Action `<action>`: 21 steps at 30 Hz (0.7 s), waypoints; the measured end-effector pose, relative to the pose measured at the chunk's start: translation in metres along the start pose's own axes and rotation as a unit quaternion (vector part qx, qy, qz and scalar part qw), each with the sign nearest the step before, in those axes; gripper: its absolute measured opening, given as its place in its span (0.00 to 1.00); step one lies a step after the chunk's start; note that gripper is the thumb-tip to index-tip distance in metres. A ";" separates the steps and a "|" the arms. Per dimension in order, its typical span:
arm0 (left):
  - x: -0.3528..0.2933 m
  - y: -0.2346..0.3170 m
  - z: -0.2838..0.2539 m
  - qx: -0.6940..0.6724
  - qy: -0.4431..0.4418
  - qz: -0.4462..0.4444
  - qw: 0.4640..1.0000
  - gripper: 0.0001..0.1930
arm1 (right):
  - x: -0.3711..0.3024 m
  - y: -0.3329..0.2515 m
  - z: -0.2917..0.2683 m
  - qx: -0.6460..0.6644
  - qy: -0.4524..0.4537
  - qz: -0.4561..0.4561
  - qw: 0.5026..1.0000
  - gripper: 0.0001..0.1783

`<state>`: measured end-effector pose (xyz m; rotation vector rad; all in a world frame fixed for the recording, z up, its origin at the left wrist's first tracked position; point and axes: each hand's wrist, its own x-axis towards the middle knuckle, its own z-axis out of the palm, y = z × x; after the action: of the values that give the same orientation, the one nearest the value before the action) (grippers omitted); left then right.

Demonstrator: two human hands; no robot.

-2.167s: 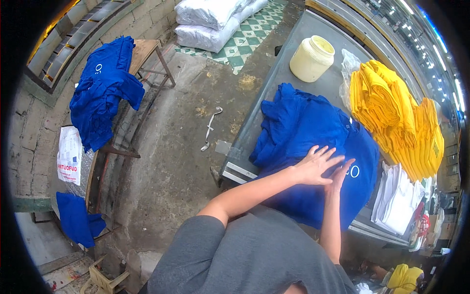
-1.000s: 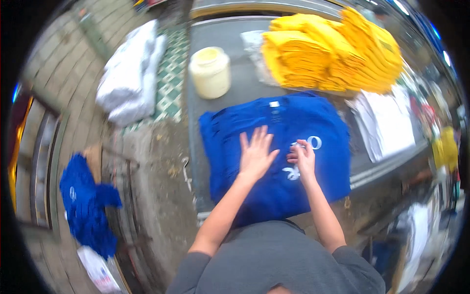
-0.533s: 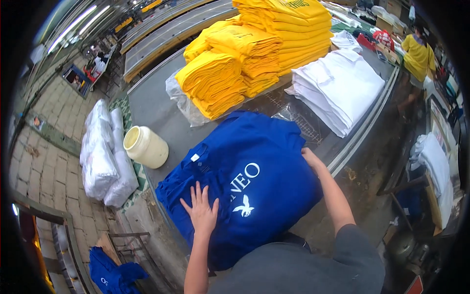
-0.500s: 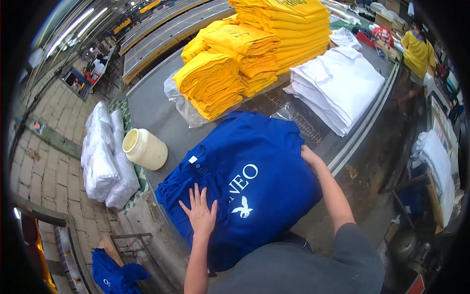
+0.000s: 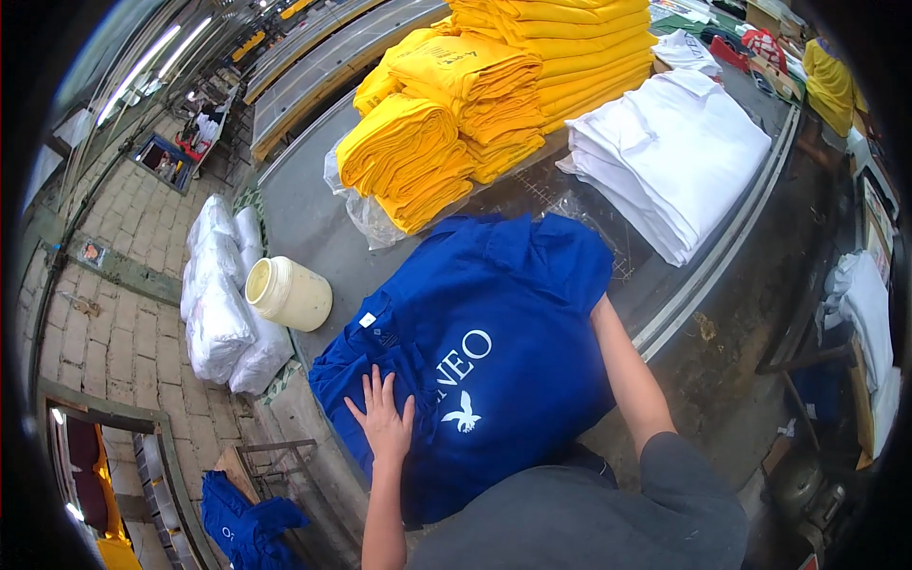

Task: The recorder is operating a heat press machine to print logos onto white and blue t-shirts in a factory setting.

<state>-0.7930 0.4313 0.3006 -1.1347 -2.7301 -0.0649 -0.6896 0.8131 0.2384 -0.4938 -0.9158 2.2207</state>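
A blue T-shirt with white lettering and a white bird print lies spread over the near part of the table, its collar with a white label toward the left. On the bunched fabric just below the collar, my left hand rests flat with its fingers spread. At the shirt's right side, my right hand reaches in under the blue cloth near the sleeve. Only the wrist end shows there; its fingers are covered by fabric.
Stacks of folded yellow shirts stand behind the blue shirt, and folded white shirts lie to their right. A cream plastic jar and plastic-wrapped bundles are at the left. A person in yellow stands far right.
My right hand has slid farther up under the blue cloth, so its fingers no longer show. The sleeve at the upper right has shifted outward over it. My left hand stays on the fabric.
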 end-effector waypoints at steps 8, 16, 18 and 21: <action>0.003 0.006 -0.005 -0.026 0.036 -0.004 0.999 0.24 | -0.006 -0.024 0.013 -0.032 0.010 -0.103 0.994 0.20; 0.115 0.117 0.016 -0.464 0.036 -0.008 0.885 0.32 | 0.025 0.029 -0.074 0.151 0.149 0.047 0.976 0.13; 0.134 0.113 0.035 -0.448 0.103 -0.055 0.886 0.30 | 0.020 0.029 -0.067 0.135 0.119 0.112 0.977 0.13; 0.138 0.109 0.032 -0.527 -0.003 -0.048 0.849 0.27 | 0.014 0.012 -0.071 0.098 0.108 0.140 0.979 0.13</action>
<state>-0.8156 0.6084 0.2920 -1.1240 -2.6958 -1.7332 -0.6651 0.8505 0.1802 -0.7921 -0.5333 2.4183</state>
